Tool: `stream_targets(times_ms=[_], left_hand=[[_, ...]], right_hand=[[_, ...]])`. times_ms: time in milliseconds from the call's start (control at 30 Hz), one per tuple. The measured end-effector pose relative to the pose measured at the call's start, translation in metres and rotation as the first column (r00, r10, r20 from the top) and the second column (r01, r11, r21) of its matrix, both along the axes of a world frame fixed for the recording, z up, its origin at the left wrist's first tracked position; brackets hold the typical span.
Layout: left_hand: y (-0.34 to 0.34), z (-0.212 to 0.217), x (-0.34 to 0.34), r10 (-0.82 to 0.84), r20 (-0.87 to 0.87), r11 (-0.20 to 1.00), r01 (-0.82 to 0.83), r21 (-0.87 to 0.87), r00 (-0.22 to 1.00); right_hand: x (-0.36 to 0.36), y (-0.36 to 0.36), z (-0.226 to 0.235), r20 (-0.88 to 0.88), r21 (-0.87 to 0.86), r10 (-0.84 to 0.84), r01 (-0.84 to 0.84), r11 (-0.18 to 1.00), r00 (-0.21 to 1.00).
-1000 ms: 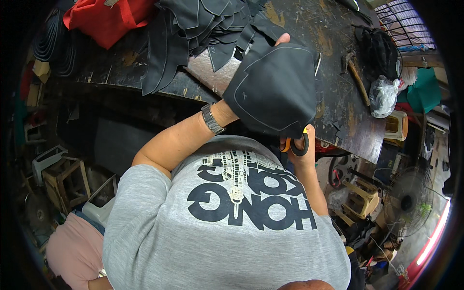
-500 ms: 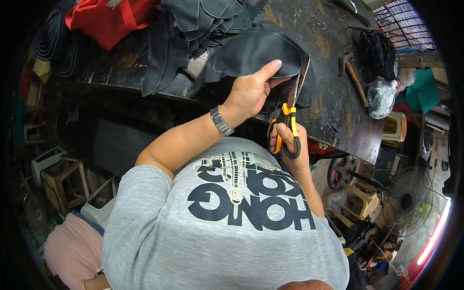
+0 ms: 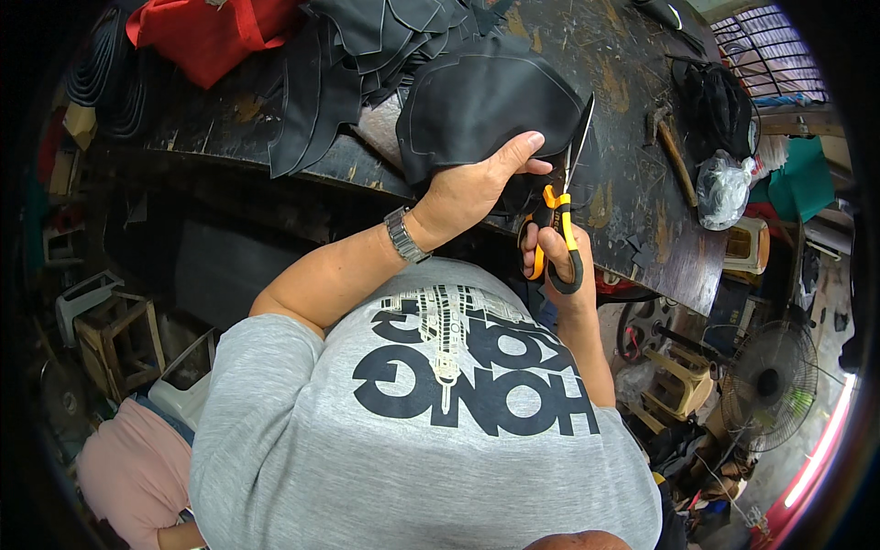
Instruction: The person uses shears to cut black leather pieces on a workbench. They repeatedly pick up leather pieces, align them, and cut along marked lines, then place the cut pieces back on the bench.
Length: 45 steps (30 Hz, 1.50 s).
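Observation:
My left hand (image 3: 477, 188) pinches the near edge of a black leather piece (image 3: 486, 101), thumb on top and fingers underneath. A pale line runs just inside the rounded outline of that piece. In my right hand (image 3: 556, 252) is a pair of scissors (image 3: 568, 197) with yellow and black handles, thumb and fingers through the loops. Its blades point away from me, right beside the leather's right edge, and look nearly closed. Beyond and left of the held piece lies a heap of cut black leather pieces (image 3: 385, 41), also with pale outlines.
The dark, worn table (image 3: 605, 55) carries a red bag (image 3: 206, 41) at far left. Toward its right side are a hammer (image 3: 676, 160), a black bag (image 3: 715, 105), a clear plastic bag (image 3: 724, 188) and small black scraps (image 3: 640, 249). A fan (image 3: 770, 380) stands at right; a person in pink (image 3: 137, 467) is at lower left.
The leather has turned and swung up flatter, showing more of its face. The scissors and my right hand have shifted slightly right, and the blades have come closer together.

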<state>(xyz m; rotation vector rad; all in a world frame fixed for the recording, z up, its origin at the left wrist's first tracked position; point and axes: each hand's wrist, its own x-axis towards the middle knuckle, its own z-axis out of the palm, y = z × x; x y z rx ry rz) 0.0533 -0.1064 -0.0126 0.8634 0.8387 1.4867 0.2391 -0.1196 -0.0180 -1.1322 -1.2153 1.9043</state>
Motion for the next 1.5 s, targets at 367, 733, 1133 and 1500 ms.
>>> stream_targets(times_ms=[367, 733, 1133, 1500], left_hand=[[0.009, -0.013, 0.003, -0.035, 0.378, 0.999, 0.048, -0.025, 0.925], [0.023, -0.004, 0.011, 0.038, 0.578, 0.973, 0.102, -0.207, 0.815], [0.015, -0.003, 0.007, -0.006, 0.596, 0.973, 0.142, -0.181, 0.803], [0.022, -0.004, -0.005, -0.019, 0.546, 0.959, 0.169, -0.227, 0.838]], right_hand=[[-0.002, -0.002, 0.001, 0.008, 0.009, -0.003, 0.003, 1.0, 1.0], [-0.01, -0.007, -0.005, 0.051, 0.024, 0.101, -0.102, 0.994, 0.994], [-0.008, -0.007, -0.008, 0.07, 0.005, 0.055, -0.056, 0.998, 0.996], [0.0, -0.007, -0.006, 0.071, -0.008, 0.082, -0.082, 0.997, 0.994]])
